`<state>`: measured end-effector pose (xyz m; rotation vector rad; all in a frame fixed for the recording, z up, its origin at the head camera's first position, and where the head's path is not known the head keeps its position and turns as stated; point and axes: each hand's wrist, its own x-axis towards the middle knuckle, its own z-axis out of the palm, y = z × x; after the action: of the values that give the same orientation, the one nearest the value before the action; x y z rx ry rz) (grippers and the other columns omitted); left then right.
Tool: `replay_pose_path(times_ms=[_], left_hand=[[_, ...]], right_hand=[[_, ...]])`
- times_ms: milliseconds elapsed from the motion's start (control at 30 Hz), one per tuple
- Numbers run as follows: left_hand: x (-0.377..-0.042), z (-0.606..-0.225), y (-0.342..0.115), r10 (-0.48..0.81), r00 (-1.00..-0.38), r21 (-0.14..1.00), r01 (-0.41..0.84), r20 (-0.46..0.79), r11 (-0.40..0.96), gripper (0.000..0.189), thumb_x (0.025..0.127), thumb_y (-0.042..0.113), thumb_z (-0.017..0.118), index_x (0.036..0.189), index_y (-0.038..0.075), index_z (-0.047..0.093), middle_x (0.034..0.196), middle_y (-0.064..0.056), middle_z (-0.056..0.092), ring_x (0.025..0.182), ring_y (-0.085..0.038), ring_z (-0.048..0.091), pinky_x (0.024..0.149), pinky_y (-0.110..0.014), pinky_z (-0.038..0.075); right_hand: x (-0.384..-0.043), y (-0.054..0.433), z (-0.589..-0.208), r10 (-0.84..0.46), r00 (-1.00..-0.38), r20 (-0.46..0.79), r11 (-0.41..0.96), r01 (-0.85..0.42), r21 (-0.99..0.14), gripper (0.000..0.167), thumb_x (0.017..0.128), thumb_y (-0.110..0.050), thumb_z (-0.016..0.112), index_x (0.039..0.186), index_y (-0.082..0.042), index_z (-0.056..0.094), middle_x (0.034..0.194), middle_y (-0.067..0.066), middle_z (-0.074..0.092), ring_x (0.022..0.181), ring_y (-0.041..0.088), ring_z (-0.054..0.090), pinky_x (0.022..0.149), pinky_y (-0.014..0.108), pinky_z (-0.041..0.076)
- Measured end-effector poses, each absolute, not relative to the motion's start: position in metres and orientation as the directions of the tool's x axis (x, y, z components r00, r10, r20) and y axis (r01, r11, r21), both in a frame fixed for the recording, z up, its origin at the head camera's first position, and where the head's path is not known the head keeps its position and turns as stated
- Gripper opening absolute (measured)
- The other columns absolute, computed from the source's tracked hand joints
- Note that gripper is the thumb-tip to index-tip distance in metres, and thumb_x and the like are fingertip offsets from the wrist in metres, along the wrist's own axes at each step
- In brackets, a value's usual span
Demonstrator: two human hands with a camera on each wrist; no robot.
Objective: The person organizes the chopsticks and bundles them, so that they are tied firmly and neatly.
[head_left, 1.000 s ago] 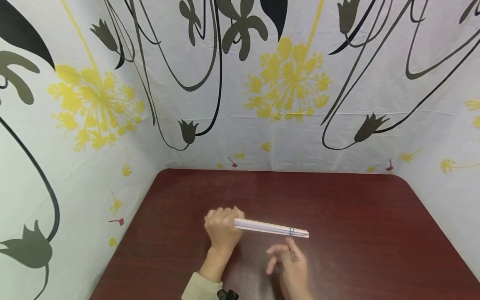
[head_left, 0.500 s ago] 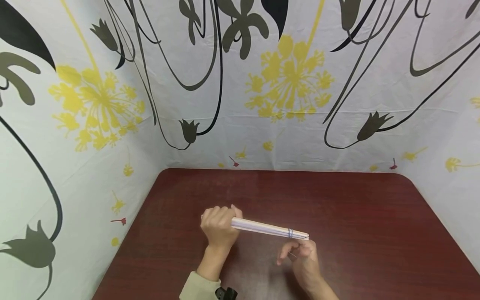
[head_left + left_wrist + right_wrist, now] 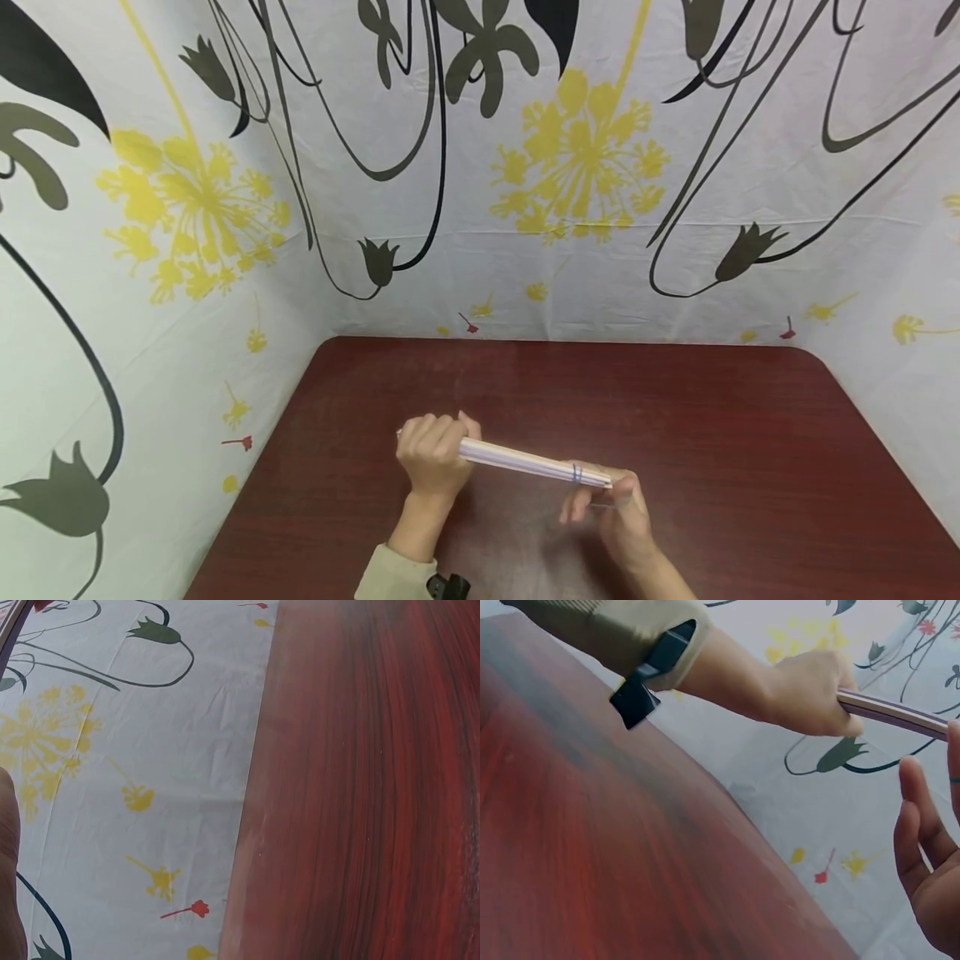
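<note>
A bundle of slim white and purple sticks (image 3: 517,458) slants over the table, with a blue rubber band (image 3: 577,473) round it near its right end. My left hand (image 3: 435,454) grips the left end in a fist, knuckles up. At the other end is my right hand (image 3: 626,517), its index finger behind the sticks and its thumb close to their tips. A thin strand, like a second rubber band (image 3: 602,505), stretches between its fingers just below the bundle. In the right wrist view a dark thin line crosses one finger (image 3: 954,761). The left wrist view shows only a sliver of hand.
The dark red-brown table (image 3: 720,433) lies under both hands. White cloth (image 3: 600,283) printed with flowers hangs behind it and along the left side. A black device (image 3: 448,587) is strapped at the left wrist by the light sleeve (image 3: 395,575).
My right hand has moved right and up from below the bundle to its right end, the index finger passing behind it. My left hand has shifted slightly left with the bundle.
</note>
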<state>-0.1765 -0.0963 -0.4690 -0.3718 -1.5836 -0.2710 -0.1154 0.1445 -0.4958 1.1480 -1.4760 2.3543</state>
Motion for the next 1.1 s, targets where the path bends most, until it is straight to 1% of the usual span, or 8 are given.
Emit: replay_pose_path(times_ms=[167, 333, 433, 600, 700, 833, 1000, 1100], left_hand=[[-0.176, -0.468, -0.097, 0.092, -0.017, -0.077, 0.398, 0.996, 0.914, 0.042, 0.077, 0.006, 0.057, 0.047, 0.018, 0.03, 0.043, 0.006, 0.029, 0.038, -0.012, 0.025, 0.042, -0.026, 0.027], [-0.176, -0.469, -0.097, 0.119, -0.023, -0.1, 0.391, 0.993, 0.915, 0.042, 0.077, 0.007, 0.057, 0.046, 0.018, 0.031, 0.043, 0.006, 0.03, 0.038, -0.012, 0.026, 0.042, -0.026, 0.027], [-0.177, -0.471, -0.098, 0.127, -0.032, -0.105, 0.392, 0.991, 0.914, 0.041, 0.077, 0.007, 0.057, 0.047, 0.017, 0.032, 0.044, 0.006, 0.031, 0.038, -0.013, 0.026, 0.042, -0.026, 0.027], [-0.176, -0.473, -0.099, 0.114, -0.064, -0.078, 0.404, 0.991, 0.911, 0.041, 0.077, 0.008, 0.058, 0.047, 0.018, 0.032, 0.043, 0.006, 0.032, 0.038, -0.013, 0.026, 0.043, -0.026, 0.028], [-0.175, -0.472, -0.098, 0.102, -0.081, -0.06, 0.408, 0.992, 0.911, 0.041, 0.077, 0.008, 0.058, 0.046, 0.018, 0.033, 0.043, 0.006, 0.033, 0.038, -0.012, 0.027, 0.043, -0.026, 0.029], [-0.173, -0.47, -0.096, 0.086, -0.098, -0.039, 0.407, 0.991, 0.913, 0.04, 0.078, 0.009, 0.058, 0.047, 0.018, 0.034, 0.043, 0.006, 0.035, 0.038, -0.013, 0.03, 0.043, -0.027, 0.03], [-0.171, -0.467, -0.096, 0.084, -0.125, -0.028, 0.4, 0.989, 0.916, 0.04, 0.078, 0.01, 0.059, 0.047, 0.018, 0.035, 0.043, 0.006, 0.036, 0.038, -0.014, 0.03, 0.043, -0.028, 0.032], [-0.17, -0.465, -0.096, 0.096, -0.14, -0.035, 0.387, 0.985, 0.921, 0.041, 0.08, 0.01, 0.058, 0.047, 0.017, 0.036, 0.043, 0.006, 0.036, 0.038, -0.014, 0.03, 0.043, -0.029, 0.032]], right_hand=[[-0.115, 0.152, -0.488, -0.237, -0.776, 0.585, -0.279, -0.522, -0.806, 0.046, 0.107, -0.036, 0.044, 0.111, 0.0, 0.073, 0.062, 0.009, 0.066, 0.063, 0.018, 0.069, 0.071, 0.03, 0.054], [-0.112, 0.151, -0.479, -0.164, -0.873, 0.459, -0.066, -0.455, -0.888, 0.007, 0.092, -0.003, 0.07, 0.096, 0.0, 0.074, 0.07, 0.006, 0.07, 0.064, 0.014, 0.067, 0.067, 0.026, 0.054], [-0.112, 0.15, -0.475, -0.151, -0.906, 0.395, -0.005, -0.399, -0.917, 0.016, 0.083, 0.011, 0.072, 0.09, -0.003, 0.074, 0.07, 0.001, 0.068, 0.059, 0.008, 0.061, 0.054, 0.026, 0.049], [-0.113, 0.151, -0.473, -0.178, -0.896, 0.407, 0.016, -0.417, -0.909, 0.021, 0.077, 0.014, 0.076, 0.087, -0.005, 0.074, 0.07, -0.008, 0.064, 0.06, -0.002, 0.046, 0.042, 0.031, 0.035], [-0.111, 0.15, -0.473, -0.151, -0.905, 0.397, -0.019, -0.399, -0.917, 0.023, 0.075, 0.016, 0.077, 0.082, -0.005, 0.069, 0.073, -0.008, 0.065, 0.06, -0.003, 0.045, 0.041, 0.028, 0.036], [-0.107, 0.146, -0.474, -0.159, -0.902, 0.401, -0.224, -0.363, -0.905, 0.027, 0.08, 0.021, 0.067, 0.087, -0.003, 0.056, 0.079, -0.005, 0.067, 0.061, 0.003, 0.061, 0.05, 0.025, 0.052], [-0.106, 0.14, -0.48, -0.207, -0.834, 0.511, -0.646, -0.276, -0.711, 0.043, 0.087, 0.024, 0.034, 0.114, -0.007, 0.048, 0.089, -0.001, 0.069, 0.072, 0.013, 0.07, 0.064, 0.028, 0.058], [-0.103, 0.135, -0.484, -0.139, -0.827, 0.545, -0.77, -0.256, -0.585, 0.051, 0.087, 0.021, 0.019, 0.118, -0.002, 0.052, 0.095, 0.005, 0.07, 0.074, 0.016, 0.07, 0.068, 0.026, 0.056]])
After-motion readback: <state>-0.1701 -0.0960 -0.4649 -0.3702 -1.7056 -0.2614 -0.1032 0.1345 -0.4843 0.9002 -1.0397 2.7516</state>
